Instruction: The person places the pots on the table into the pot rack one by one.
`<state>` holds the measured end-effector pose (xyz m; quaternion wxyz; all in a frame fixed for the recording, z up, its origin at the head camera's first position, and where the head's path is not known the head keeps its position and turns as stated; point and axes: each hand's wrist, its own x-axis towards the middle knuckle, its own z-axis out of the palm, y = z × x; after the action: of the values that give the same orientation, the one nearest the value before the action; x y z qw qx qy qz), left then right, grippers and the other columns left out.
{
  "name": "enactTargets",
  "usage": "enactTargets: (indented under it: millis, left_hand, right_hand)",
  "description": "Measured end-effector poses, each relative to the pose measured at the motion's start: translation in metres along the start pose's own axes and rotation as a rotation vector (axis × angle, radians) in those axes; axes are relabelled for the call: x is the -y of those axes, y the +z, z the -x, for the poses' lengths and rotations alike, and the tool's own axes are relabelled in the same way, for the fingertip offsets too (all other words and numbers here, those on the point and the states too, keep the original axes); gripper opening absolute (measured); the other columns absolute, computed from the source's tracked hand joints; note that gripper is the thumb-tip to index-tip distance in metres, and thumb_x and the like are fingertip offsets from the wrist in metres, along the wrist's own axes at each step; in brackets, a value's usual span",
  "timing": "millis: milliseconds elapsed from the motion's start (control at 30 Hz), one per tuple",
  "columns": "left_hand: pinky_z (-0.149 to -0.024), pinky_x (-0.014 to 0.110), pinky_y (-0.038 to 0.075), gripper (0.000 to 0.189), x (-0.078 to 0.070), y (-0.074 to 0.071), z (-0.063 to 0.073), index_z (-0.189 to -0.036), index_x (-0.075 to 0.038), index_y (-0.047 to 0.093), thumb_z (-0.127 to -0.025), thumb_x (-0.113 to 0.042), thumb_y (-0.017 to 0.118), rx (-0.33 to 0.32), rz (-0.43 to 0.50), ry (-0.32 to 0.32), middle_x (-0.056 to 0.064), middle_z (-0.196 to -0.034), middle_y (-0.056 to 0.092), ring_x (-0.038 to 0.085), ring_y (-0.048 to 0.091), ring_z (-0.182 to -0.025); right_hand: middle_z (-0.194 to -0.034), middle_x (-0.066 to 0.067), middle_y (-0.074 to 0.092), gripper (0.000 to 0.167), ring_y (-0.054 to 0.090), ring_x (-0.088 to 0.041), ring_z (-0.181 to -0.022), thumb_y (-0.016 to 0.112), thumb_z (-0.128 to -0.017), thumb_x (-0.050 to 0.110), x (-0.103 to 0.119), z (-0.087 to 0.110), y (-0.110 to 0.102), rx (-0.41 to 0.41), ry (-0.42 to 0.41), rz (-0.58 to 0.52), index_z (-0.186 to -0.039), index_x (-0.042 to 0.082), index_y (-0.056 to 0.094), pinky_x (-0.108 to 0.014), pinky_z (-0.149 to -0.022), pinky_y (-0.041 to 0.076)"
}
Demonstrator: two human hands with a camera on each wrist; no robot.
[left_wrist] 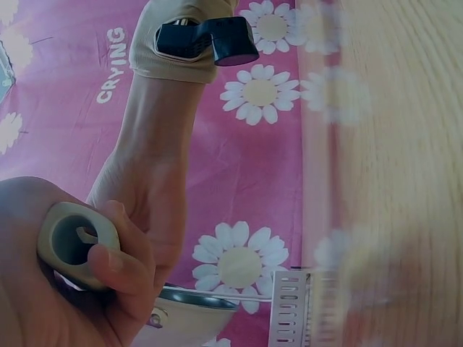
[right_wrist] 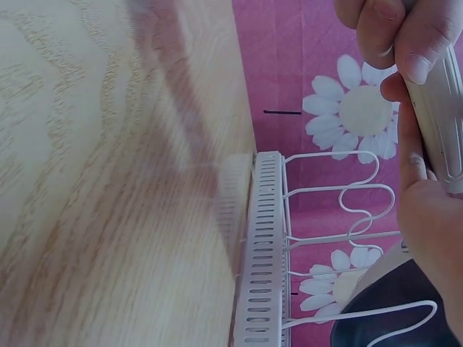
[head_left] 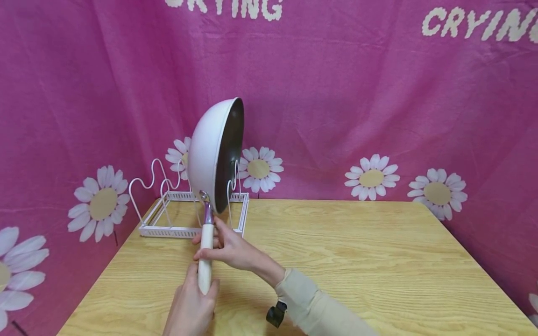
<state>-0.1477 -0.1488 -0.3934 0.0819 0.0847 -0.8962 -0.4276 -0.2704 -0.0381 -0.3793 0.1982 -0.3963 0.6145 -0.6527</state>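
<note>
A wok [head_left: 208,144] with a pale outside and a dark inside stands on edge among the wires of a white rack [head_left: 170,232], its opening facing right. Its long white handle [head_left: 206,261] points down toward me. My left hand [head_left: 191,303] grips the handle's lower end; the hollow handle tip [left_wrist: 108,225] pokes out of that fist in the left wrist view. Closer to the pan, my right hand [head_left: 239,252] holds the handle from the right, thumb in front and fingers behind. In the right wrist view, the wok's dark inside [right_wrist: 398,311] shows beside the rack wires.
The rack has several looped wire dividers [head_left: 164,186] and stands at the back left of the wooden table [head_left: 357,261]. A pink cloth [head_left: 328,116] with daisies hangs close behind it and along the left side. A black device [head_left: 276,313] is strapped at my right wrist.
</note>
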Motion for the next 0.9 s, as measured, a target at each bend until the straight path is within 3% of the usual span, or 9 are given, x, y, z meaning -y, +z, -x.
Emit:
enactTargets:
  millis: [333,633,900]
  left_hand:
    - [-0.051,0.031,0.037,0.054,0.006,0.006,-0.001,-0.135,0.001,0.043,-0.091,-0.021,0.065,-0.001,-0.010,0.016,0.005,-0.070,0.057,0.017,0.050,-0.058]
    - [-0.053,0.032,0.036,0.054,0.007,0.011,-0.003,-0.133,0.005,0.044,-0.091,-0.020,0.066,0.017,-0.020,0.021,0.006,-0.073,0.057,0.018,0.049,-0.062]
    - [-0.055,0.032,0.036,0.053,0.010,0.013,-0.005,-0.131,0.007,0.044,-0.091,-0.020,0.065,0.030,-0.018,0.006,0.007,-0.075,0.056,0.019,0.049,-0.064]
  right_hand:
    - [-0.123,-0.025,0.060,0.088,0.071,-0.010,-0.087,0.063,-0.092,-0.003,-0.011,0.003,-0.001,-0.026,0.039,-0.017,-0.157,0.031,0.015,-0.027,-0.082,0.057]
    - [-0.122,-0.030,0.058,0.080,0.071,-0.009,-0.085,0.060,-0.092,-0.006,-0.019,0.005,-0.004,-0.034,0.049,-0.027,-0.157,0.014,0.017,-0.026,-0.082,0.058]
    - [-0.123,-0.033,0.056,0.081,0.070,-0.006,-0.083,0.060,-0.091,-0.006,-0.027,0.005,-0.006,-0.010,0.066,-0.047,-0.156,0.010,0.015,-0.027,-0.084,0.058]
